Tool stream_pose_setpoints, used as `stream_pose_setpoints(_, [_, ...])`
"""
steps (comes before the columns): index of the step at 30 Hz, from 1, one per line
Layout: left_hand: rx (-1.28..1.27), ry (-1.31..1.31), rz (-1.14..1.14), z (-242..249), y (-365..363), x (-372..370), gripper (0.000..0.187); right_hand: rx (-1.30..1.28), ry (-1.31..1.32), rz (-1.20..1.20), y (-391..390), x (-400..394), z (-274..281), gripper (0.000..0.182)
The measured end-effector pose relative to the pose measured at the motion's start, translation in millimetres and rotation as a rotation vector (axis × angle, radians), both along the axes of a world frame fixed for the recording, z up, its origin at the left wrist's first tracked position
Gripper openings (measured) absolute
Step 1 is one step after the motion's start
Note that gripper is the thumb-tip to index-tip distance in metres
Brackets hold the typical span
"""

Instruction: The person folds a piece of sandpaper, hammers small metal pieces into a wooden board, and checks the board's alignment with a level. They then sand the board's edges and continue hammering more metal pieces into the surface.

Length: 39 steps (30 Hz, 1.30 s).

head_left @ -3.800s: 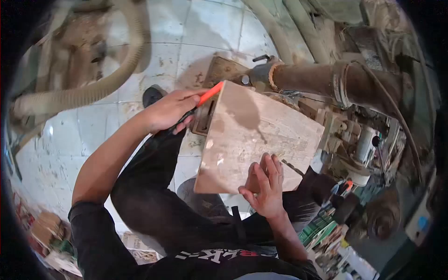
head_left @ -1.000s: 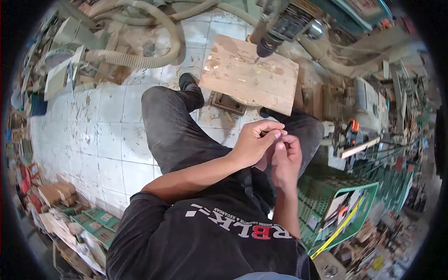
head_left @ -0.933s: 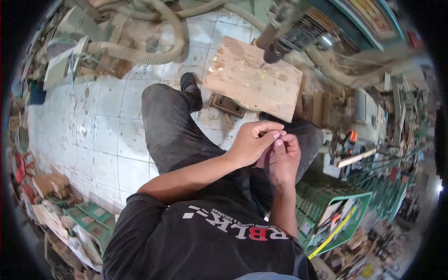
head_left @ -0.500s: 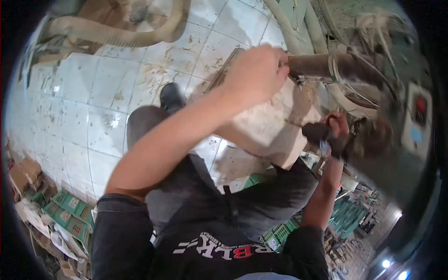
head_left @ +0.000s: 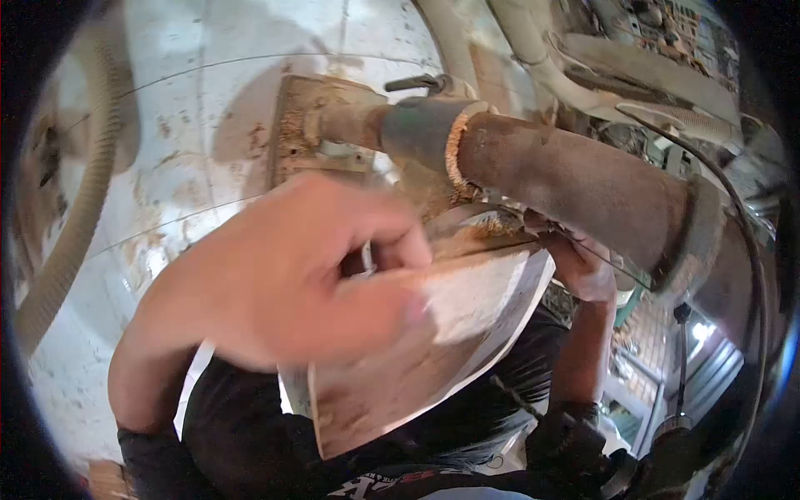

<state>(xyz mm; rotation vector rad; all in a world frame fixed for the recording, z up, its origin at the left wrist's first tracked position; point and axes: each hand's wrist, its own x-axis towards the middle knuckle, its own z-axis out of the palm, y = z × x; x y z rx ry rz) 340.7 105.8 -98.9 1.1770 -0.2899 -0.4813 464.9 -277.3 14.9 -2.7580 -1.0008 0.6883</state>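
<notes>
A pale wooden board [head_left: 492, 292] with a curved outer edge is tilted over my lap. My left hand [head_left: 275, 275], blurred and close to the camera, is closed at the board's upper left edge. Its thumb lies across the near face and its fingers curl over the edge. My right hand [head_left: 583, 267] is at the board's far right corner, under a thick brown pipe. Its fingers bend around that corner and are partly hidden by the board and the pipe. Sawdust lies on the machine part [head_left: 492, 229] just behind the board.
The brown pipe [head_left: 575, 167] crosses from the centre to the right, joined to a dark collar [head_left: 421, 133]. A sawdust-covered metal base [head_left: 292, 125] stands on the white tiled floor [head_left: 167, 108]. A ribbed hose [head_left: 92, 183] runs down the left, and a black cable [head_left: 733, 200] hangs at right.
My view has come closer to the pipe and the board. The board now stands more tilted. My left hand has come nearer the camera, and my right hand has moved from the dark knob to the board's corner.
</notes>
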Motion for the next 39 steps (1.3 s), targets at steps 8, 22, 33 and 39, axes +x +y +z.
stream_pose_setpoints(8, [0.096, -0.085, -0.006, 0.8, -3.9, -10.0, 0.050, -0.105, 0.139, 0.103, 83.4, 1.8, -30.0, 0.023])
stream_pose_setpoints(22, [0.219, -0.407, 0.284, -3.4, -12.0, -10.1, 0.052, -0.153, 0.186, -0.021, 82.3, 2.8, -12.3, 0.024])
stream_pose_setpoints(33, [-0.006, -0.301, 0.213, -16.6, -10.6, -10.5, 0.052, -0.138, 0.125, -0.075, 77.5, 9.1, 6.2, 0.025])
stream_pose_setpoints(39, [-0.016, -0.247, 0.185, -15.5, -8.5, -10.9, 0.054, -0.130, 0.129, -0.076, 76.5, 9.7, 3.4, 0.025])
